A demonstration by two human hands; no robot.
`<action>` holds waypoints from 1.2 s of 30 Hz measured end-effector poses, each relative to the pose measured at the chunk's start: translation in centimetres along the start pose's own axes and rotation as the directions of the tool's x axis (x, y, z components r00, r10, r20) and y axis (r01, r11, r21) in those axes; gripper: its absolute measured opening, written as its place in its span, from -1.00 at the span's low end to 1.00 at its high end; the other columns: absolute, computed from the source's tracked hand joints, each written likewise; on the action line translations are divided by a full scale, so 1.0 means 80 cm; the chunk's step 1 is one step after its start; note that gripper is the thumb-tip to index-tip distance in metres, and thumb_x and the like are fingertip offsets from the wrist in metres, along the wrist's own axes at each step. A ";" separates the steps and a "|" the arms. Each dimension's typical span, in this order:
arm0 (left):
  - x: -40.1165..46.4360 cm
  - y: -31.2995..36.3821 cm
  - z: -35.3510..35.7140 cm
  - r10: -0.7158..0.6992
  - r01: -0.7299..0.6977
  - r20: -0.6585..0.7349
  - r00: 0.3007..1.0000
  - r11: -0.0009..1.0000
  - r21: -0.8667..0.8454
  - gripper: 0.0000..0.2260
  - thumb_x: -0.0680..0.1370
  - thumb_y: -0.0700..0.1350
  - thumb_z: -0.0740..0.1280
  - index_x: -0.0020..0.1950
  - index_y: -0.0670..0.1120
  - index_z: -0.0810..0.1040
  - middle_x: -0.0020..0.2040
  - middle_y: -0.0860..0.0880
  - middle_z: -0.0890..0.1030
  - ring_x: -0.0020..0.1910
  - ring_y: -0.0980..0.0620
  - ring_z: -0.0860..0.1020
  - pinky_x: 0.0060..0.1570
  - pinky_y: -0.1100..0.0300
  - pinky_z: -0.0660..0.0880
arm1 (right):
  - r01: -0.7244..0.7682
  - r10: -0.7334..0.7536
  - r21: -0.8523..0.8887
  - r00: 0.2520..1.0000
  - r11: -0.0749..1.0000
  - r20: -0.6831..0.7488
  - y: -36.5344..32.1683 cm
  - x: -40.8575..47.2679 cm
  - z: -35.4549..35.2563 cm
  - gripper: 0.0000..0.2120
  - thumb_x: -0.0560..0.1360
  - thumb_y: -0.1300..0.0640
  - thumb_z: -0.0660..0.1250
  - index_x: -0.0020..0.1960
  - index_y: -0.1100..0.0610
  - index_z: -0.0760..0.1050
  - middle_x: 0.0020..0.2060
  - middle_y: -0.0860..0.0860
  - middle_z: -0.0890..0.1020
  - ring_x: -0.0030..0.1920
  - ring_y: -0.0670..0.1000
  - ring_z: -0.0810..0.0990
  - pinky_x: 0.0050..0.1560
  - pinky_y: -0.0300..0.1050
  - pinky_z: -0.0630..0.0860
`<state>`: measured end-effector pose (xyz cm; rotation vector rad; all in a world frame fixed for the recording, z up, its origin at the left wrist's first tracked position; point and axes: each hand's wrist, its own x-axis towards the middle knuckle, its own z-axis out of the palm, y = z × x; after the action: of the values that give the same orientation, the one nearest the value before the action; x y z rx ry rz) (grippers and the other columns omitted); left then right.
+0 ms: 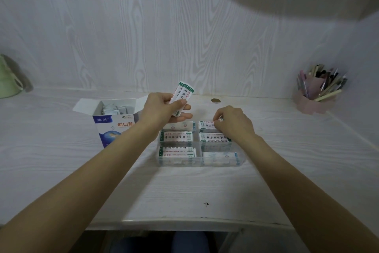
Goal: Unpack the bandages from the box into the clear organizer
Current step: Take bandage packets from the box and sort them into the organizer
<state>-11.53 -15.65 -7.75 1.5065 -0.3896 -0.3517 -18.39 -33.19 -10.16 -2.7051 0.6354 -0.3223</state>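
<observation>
An open white and blue bandage box (111,127) stands on the desk at the left, with wrapped bandages inside. Right of it lies the clear organizer (239,161), with stacks of bandages in its compartments. My left hand (162,110) holds a small stack of bandages (183,94) upright above the organizer's far left corner. My right hand (231,122) reaches into the far right compartment, its fingertips pinching a bandage (206,124) on the stack there.
A pink pen holder (313,97) full of pens stands at the far right. A green object (8,80) sits at the far left edge. A round cable hole (215,100) lies behind the organizer. The wall rises close behind the desk.
</observation>
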 end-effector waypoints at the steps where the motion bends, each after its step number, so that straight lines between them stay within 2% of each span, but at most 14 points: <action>1: 0.000 0.000 0.000 0.002 -0.002 0.001 1.000 1.000 0.001 -0.77 0.54 -0.25 0.33 0.18 -0.26 0.52 -0.11 -0.16 0.68 -0.21 -0.11 0.69 -0.21 0.17 0.63 | 0.010 -0.011 -0.039 1.000 0.999 -0.006 -0.001 0.000 0.001 -0.81 0.51 0.19 0.25 0.02 0.03 0.62 -0.01 0.01 0.62 -0.09 0.02 0.53 -0.19 -0.17 0.39; 3: 0.000 0.000 0.001 0.002 -0.002 0.005 1.000 1.000 0.000 -0.77 0.54 -0.25 0.33 0.18 -0.27 0.52 -0.11 -0.16 0.68 -0.22 -0.10 0.69 -0.20 0.18 0.63 | 0.034 -0.035 -0.097 0.999 0.995 -0.017 -0.003 0.000 0.003 -0.77 0.52 0.19 0.24 0.05 0.00 0.63 0.00 0.00 0.63 0.00 0.03 0.55 -0.16 -0.16 0.41; 8: -0.001 -0.001 0.000 0.006 -0.006 0.009 1.000 1.000 0.001 -0.76 0.55 -0.24 0.33 0.20 -0.27 0.52 -0.11 -0.15 0.68 -0.22 -0.08 0.69 -0.26 0.24 0.62 | 0.120 -0.138 -0.279 0.989 0.953 -0.046 -0.003 -0.002 0.005 -0.78 0.56 0.19 0.24 0.08 0.02 0.63 0.03 0.06 0.55 0.11 0.07 0.45 -0.10 -0.14 0.31; 10: -0.001 0.000 -0.001 0.006 -0.006 0.006 1.000 1.000 0.002 -0.76 0.54 -0.24 0.33 0.20 -0.27 0.52 -0.12 -0.15 0.68 -0.22 -0.08 0.69 -0.27 0.25 0.62 | 0.100 -0.103 -0.178 0.995 0.979 -0.010 -0.005 -0.001 0.003 -0.75 0.54 0.27 0.23 0.07 0.09 0.64 0.02 0.08 0.59 0.07 0.08 0.51 -0.14 -0.13 0.40; 13: -0.002 0.001 -0.001 0.008 -0.008 0.008 1.000 1.000 -0.002 -0.76 0.54 -0.25 0.33 0.20 -0.27 0.52 -0.11 -0.16 0.68 -0.22 -0.08 0.69 -0.26 0.24 0.62 | 0.064 -0.064 -0.011 0.997 0.998 0.043 -0.006 0.002 0.002 -0.72 0.50 0.37 0.19 0.00 0.21 0.66 -0.06 0.14 0.67 -0.09 0.11 0.61 -0.13 -0.10 0.55; 16: -0.003 0.002 0.000 0.014 -0.014 0.016 1.000 1.000 -0.008 -0.76 0.54 -0.25 0.33 0.19 -0.28 0.52 -0.11 -0.16 0.67 -0.23 -0.07 0.69 -0.26 0.25 0.62 | 0.036 -0.038 0.031 0.998 0.999 0.054 -0.007 0.005 0.002 -0.79 0.49 0.28 0.26 -0.21 0.33 0.63 -0.26 0.24 0.64 -0.32 0.07 0.53 -0.25 -0.11 0.51; 17: -0.003 0.003 0.000 0.015 -0.015 0.017 1.000 1.000 -0.010 -0.77 0.54 -0.25 0.33 0.18 -0.28 0.52 -0.11 -0.16 0.67 -0.24 -0.07 0.69 -0.26 0.24 0.62 | 0.025 -0.028 0.044 0.998 0.999 0.060 -0.007 0.006 0.002 -0.78 0.50 0.22 0.31 -0.21 0.35 0.63 -0.27 0.25 0.64 -0.36 0.07 0.51 -0.26 -0.10 0.50; 19: -0.003 0.003 0.000 0.015 -0.015 0.017 1.000 1.000 -0.010 -0.77 0.54 -0.25 0.33 0.18 -0.28 0.52 -0.11 -0.16 0.68 -0.23 -0.07 0.69 -0.24 0.22 0.62 | 0.022 -0.028 0.067 0.996 0.998 0.080 -0.008 0.008 0.002 -0.77 0.49 0.12 0.38 -0.13 0.30 0.65 -0.23 0.21 0.66 -0.31 0.08 0.56 -0.22 -0.09 0.50; 22: -0.003 0.003 0.000 0.013 -0.013 0.018 1.000 1.000 -0.004 -0.76 0.54 -0.25 0.33 0.19 -0.28 0.52 -0.10 -0.17 0.67 -0.22 -0.08 0.69 -0.23 0.21 0.62 | 0.025 -0.031 0.067 0.996 0.997 0.088 -0.009 0.010 0.003 -0.80 0.48 0.10 0.41 -0.09 0.25 0.66 -0.19 0.16 0.68 -0.25 0.08 0.59 -0.20 -0.10 0.51; 27: -0.005 0.003 -0.002 0.016 -0.016 0.018 1.000 1.000 -0.006 -0.76 0.54 -0.26 0.33 0.19 -0.29 0.51 -0.09 -0.19 0.67 -0.20 -0.10 0.68 -0.22 0.20 0.63 | 0.040 -0.039 0.001 0.995 0.999 0.095 -0.008 0.013 0.009 -0.73 0.49 0.06 0.39 -0.07 0.28 0.65 -0.18 0.20 0.68 -0.14 0.16 0.64 -0.12 -0.02 0.55; 30: -0.005 0.004 -0.003 0.012 -0.012 0.016 1.000 1.000 -0.011 -0.76 0.54 -0.26 0.33 0.19 -0.29 0.51 -0.09 -0.19 0.67 -0.20 -0.10 0.69 -0.22 0.21 0.63 | 0.033 -0.035 0.015 0.992 0.999 0.124 -0.006 0.015 0.007 -0.69 0.50 0.04 0.37 -0.06 0.33 0.64 -0.17 0.25 0.67 -0.16 0.18 0.62 -0.24 -0.10 0.45; 33: -0.006 0.004 -0.004 0.012 -0.012 0.014 1.000 1.000 -0.012 -0.76 0.54 -0.25 0.33 0.19 -0.29 0.51 -0.10 -0.18 0.67 -0.20 -0.10 0.69 -0.25 0.23 0.62 | 0.012 -0.022 0.058 0.986 0.998 0.165 -0.003 0.016 0.002 -0.69 0.50 0.03 0.38 -0.07 0.32 0.65 -0.16 0.26 0.67 -0.27 0.10 0.55 -0.31 -0.15 0.39; 36: -0.007 0.006 -0.003 0.018 -0.018 0.016 1.000 1.000 -0.012 -0.77 0.54 -0.25 0.33 0.19 -0.29 0.51 -0.11 -0.17 0.68 -0.21 -0.09 0.69 -0.26 0.24 0.62 | 0.016 -0.024 0.047 0.984 0.999 0.175 -0.005 0.015 -0.001 -0.71 0.49 0.04 0.39 -0.07 0.29 0.66 -0.17 0.23 0.67 -0.18 0.12 0.62 -0.29 -0.15 0.46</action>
<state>-11.90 -15.21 -7.31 1.4890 -0.4130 -0.3520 -17.19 -33.41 -9.79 -2.6604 0.5436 -0.1001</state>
